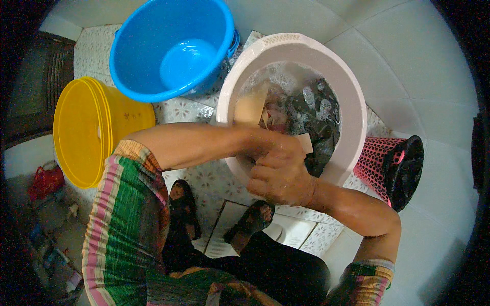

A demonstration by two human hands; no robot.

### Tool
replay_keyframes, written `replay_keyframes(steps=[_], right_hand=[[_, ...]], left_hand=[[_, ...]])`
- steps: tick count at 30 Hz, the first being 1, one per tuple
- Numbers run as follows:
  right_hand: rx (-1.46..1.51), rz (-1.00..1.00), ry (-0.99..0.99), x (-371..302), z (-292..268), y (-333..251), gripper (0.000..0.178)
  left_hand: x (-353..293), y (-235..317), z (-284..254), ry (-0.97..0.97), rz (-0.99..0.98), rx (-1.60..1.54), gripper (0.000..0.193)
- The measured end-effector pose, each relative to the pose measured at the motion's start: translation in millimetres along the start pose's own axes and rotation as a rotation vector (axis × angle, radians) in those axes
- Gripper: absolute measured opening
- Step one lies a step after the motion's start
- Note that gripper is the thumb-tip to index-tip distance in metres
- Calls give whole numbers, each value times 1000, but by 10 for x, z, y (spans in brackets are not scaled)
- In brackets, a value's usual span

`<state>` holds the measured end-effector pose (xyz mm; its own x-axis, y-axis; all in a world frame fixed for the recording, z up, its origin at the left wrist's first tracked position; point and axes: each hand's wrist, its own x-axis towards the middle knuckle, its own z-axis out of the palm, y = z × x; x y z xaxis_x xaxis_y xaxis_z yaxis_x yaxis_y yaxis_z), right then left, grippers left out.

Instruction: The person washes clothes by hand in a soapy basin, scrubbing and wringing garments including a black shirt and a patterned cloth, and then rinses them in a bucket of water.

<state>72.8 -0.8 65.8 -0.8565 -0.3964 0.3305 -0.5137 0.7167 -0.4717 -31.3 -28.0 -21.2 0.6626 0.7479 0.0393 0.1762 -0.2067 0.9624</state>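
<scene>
Over the near rim of a pale pink basin (352, 127), my two hands are pressed together. My right hand (286, 176) is closed in a fist, its knuckles toward my left. Just beyond it is my left hand (278, 146), bent inward with its fingers mostly hidden. A small flap of beige cloth (304, 143) sticks out beside them, and both hands seem closed on it. In the basin, a wider beige piece of cloth (250, 107) lies at the left. Dark wet clothes (321, 127) soak in sudsy water on the right.
A blue tub (148, 76) with a little water stands at the far left. Nearer on the left is a yellow bucket (127, 109). A pink perforated basket (375, 160) with a black liner tilts by the wall at right. My sandalled feet (255, 219) are on patterned tiles below.
</scene>
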Motion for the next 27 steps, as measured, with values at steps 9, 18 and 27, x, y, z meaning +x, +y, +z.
replay_keyframes(steps=[9,18,27], right_hand=[[101,338,68,-95,-123,314,15],[182,480,946,2112,-521,300,24],[235,289,457,2351,-113,506,53]], left_hand=[[236,-66,141,192,-62,188,16],[349,-216,-48,381,-206,483,22],[-26,-453,-212,561,-567,868,29]])
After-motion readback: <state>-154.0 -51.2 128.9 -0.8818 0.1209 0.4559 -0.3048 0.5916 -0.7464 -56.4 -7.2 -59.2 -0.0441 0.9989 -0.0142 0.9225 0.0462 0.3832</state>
